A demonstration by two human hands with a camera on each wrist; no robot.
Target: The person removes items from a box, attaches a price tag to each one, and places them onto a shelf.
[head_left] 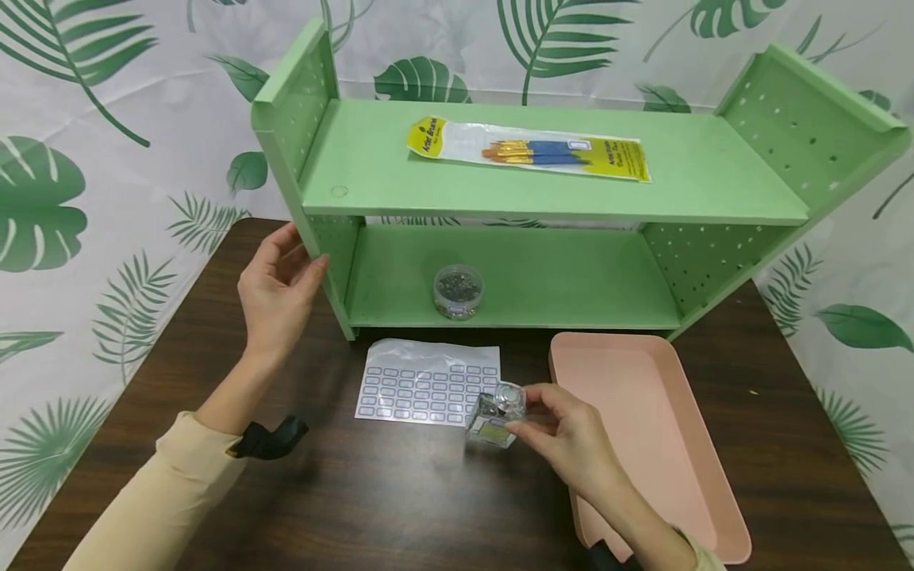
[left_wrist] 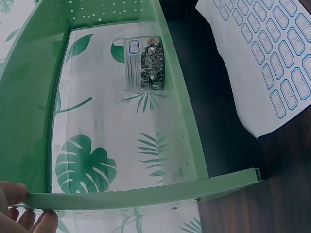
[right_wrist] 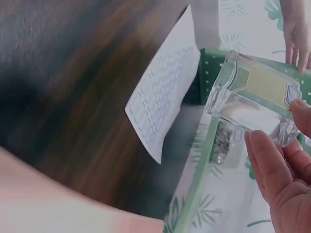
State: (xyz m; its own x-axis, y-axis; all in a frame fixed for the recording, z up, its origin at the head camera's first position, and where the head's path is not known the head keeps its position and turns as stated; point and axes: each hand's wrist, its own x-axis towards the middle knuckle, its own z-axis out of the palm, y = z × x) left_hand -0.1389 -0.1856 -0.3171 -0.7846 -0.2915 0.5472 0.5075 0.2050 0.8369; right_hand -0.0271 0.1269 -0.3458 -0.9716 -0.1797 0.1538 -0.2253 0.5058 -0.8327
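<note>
A green two-tier shelf (head_left: 514, 274) stands at the back of the table. My left hand (head_left: 278, 289) grips the front edge of its left side panel, the thumb in front and the fingers behind; in the left wrist view, fingertips (left_wrist: 46, 221) curl at the panel's edge. My right hand (head_left: 574, 436) holds a small clear square glass bottle (head_left: 490, 424) with a clear stopper-like top, tilted over the sticker sheet's right end. A yellowish label with a blue-framed sticker shows on the bottle (right_wrist: 262, 87) in the right wrist view. On the lower tier sits a clear round tub (head_left: 458, 293) of small metal pieces.
A white sheet of blue-framed stickers (head_left: 421, 388) lies before the shelf. To its right is a shallow pink tray (head_left: 643, 412), partly under my right forearm. A packet of paintbrushes (head_left: 528, 151) lies on the upper tier. Leaf-patterned cloth (head_left: 114, 238) hangs behind.
</note>
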